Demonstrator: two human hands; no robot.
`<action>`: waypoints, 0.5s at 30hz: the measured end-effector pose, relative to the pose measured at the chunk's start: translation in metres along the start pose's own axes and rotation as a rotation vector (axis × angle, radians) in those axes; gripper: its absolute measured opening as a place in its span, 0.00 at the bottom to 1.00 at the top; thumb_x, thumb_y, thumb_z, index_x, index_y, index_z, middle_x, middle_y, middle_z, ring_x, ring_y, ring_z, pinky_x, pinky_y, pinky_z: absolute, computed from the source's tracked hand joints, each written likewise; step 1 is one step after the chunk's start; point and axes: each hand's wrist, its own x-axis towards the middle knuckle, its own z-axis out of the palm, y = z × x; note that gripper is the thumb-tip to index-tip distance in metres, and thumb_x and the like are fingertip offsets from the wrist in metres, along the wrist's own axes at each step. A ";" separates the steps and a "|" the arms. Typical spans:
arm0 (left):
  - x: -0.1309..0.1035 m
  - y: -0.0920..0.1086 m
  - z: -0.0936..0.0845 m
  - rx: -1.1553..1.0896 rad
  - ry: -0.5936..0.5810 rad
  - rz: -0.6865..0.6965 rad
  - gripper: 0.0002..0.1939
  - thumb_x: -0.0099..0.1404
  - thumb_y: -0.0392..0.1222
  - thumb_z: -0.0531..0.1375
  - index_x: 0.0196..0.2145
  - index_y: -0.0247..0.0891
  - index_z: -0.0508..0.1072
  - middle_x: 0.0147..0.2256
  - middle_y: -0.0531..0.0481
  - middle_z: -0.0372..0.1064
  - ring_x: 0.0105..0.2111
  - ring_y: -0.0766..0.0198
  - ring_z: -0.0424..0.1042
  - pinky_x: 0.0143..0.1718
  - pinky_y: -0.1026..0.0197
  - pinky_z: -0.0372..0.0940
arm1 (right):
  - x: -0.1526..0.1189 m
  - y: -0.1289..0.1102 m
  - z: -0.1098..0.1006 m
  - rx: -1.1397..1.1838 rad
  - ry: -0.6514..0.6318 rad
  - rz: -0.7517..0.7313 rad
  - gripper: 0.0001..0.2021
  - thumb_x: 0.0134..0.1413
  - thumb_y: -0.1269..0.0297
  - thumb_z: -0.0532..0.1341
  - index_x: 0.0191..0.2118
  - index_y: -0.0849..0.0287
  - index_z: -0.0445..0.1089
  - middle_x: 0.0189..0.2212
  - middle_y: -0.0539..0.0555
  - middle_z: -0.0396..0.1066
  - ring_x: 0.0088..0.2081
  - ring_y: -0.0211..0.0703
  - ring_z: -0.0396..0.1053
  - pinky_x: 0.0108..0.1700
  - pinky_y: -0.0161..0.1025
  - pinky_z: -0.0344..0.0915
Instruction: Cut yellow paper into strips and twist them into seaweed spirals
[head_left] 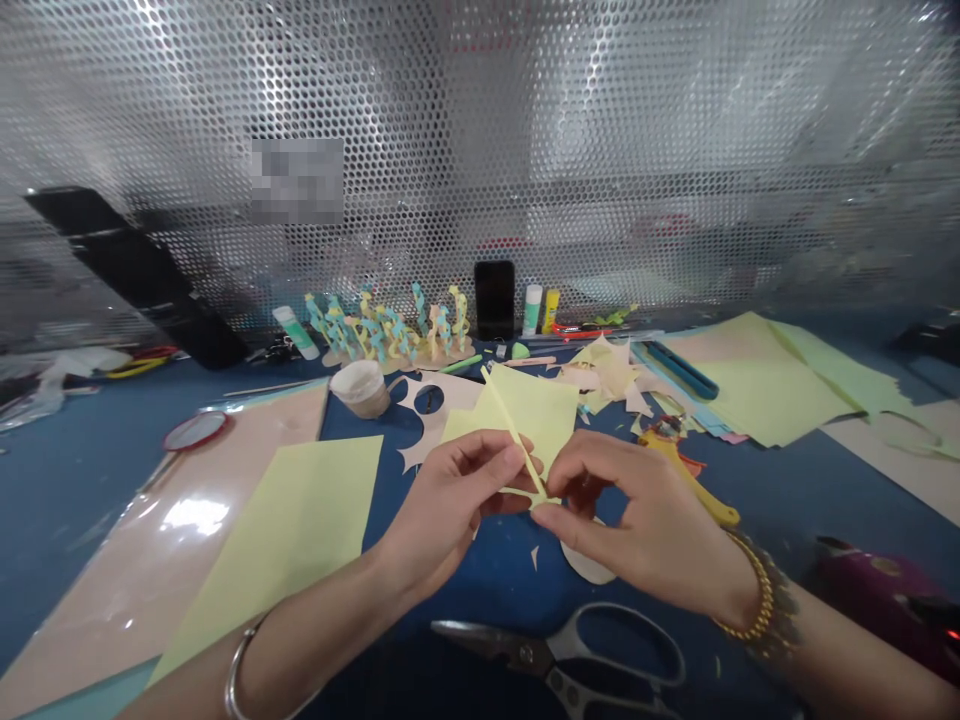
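Between the thumb and fingers of my left hand (457, 490) is a narrow pale-yellow paper strip (513, 415), slanting up and to the left. The fingertips of my right hand (637, 510) pinch the strip's lower end, where a short piece sticks out sideways. Just beyond both hands lies a yellow sheet of paper (544, 400). A pale paper disc (589, 562) is partly hidden under my right hand. Closer to me, a large pair of scissors (525, 652) rests on the blue table with its blades pointing left.
Twisted paper strips (390, 325) stand on a base at the back, near a phone (495, 298) and glue sticks (532, 310). A white cup (360, 388) stands at left. Paper scraps (604, 370), a yellow-handled tool (701, 487) and stacked sheets (750, 385) lie right.
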 end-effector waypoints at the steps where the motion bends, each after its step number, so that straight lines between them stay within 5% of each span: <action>1: 0.000 0.000 0.000 0.011 0.007 0.000 0.05 0.61 0.40 0.62 0.31 0.35 0.74 0.27 0.52 0.70 0.27 0.71 0.69 0.29 0.69 0.66 | 0.000 0.001 0.001 0.001 0.003 -0.031 0.05 0.51 0.64 0.62 0.29 0.59 0.67 0.27 0.49 0.66 0.26 0.32 0.64 0.27 0.30 0.64; 15: 0.000 -0.006 -0.004 -0.126 -0.039 -0.161 0.07 0.60 0.42 0.63 0.30 0.34 0.73 0.24 0.53 0.67 0.22 0.75 0.65 0.22 0.75 0.64 | 0.000 0.003 0.000 0.056 0.007 -0.127 0.02 0.51 0.69 0.63 0.30 0.58 0.69 0.27 0.48 0.66 0.27 0.30 0.64 0.29 0.27 0.64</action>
